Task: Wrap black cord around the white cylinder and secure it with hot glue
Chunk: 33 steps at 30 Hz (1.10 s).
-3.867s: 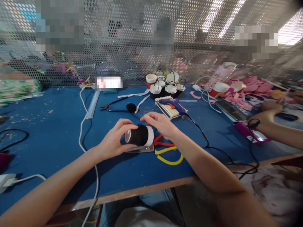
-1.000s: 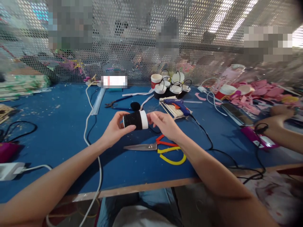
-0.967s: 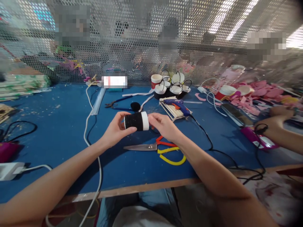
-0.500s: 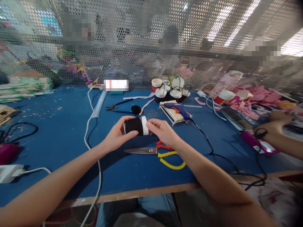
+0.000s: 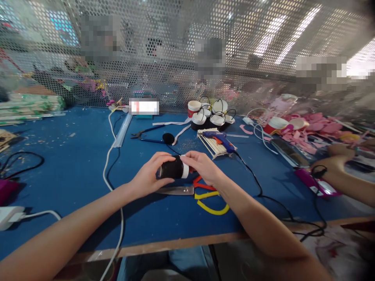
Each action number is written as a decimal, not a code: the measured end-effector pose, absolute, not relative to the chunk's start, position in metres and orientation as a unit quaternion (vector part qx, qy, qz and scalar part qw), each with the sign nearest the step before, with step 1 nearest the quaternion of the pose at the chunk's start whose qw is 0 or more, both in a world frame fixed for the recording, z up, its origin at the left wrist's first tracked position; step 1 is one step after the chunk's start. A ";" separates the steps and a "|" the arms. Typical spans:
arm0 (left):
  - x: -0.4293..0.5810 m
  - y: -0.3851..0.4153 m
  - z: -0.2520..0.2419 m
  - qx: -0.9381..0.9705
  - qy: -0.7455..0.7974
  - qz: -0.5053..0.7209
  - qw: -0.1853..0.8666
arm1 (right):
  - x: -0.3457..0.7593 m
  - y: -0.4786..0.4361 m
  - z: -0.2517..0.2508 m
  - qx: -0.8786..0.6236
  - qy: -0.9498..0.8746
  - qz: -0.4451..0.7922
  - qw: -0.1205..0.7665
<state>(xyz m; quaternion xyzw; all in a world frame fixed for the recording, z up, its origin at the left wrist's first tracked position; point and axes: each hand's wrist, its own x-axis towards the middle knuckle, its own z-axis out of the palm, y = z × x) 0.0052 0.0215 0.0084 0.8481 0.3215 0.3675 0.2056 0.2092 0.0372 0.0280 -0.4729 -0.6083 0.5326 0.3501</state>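
A small paper cup (image 5: pixel 172 168) with a black covering and a white band at its right end lies sideways between my hands, above the table. My left hand (image 5: pixel 150 171) is closed around its left part, thumb below and fingers over the top. At the white end, my right hand (image 5: pixel 202 164) pinches the rim between thumb and fingers; the fingers' far side is hidden. Just below the cup lie scissors (image 5: pixel 212 195) with red and yellow handles, their blade partly covered by my left hand. Beyond it are a round black piece (image 5: pixel 168 138) and blue-handled pliers (image 5: pixel 146 134).
Several black-and-white cups with wire loops (image 5: pixel 217 120) stand at the back. A blue glue gun (image 5: pixel 219 139) rests on a stick rack, its cord running right. A white cable (image 5: pixel 107 168) crosses the left side. At right are a phone (image 5: pixel 288 152), pink pieces (image 5: pixel 319 125) and another person's arm (image 5: pixel 336 168).
Both hands have brought the cup slightly right and nearer to me. The left fingers now reach further over its top, and the cup has turned a little, showing less of the white band.
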 end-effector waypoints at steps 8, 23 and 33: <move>0.005 0.018 0.013 0.866 0.304 0.339 0.206 | 0.221 0.044 0.037 -0.470 -0.704 0.449 0.287; 0.003 0.018 0.001 0.903 0.284 0.303 0.110 | 0.218 0.035 0.044 -0.474 -0.737 0.385 0.290; 0.003 0.018 0.005 0.896 0.287 0.305 0.146 | 0.199 0.051 0.056 -0.405 -0.702 0.464 0.358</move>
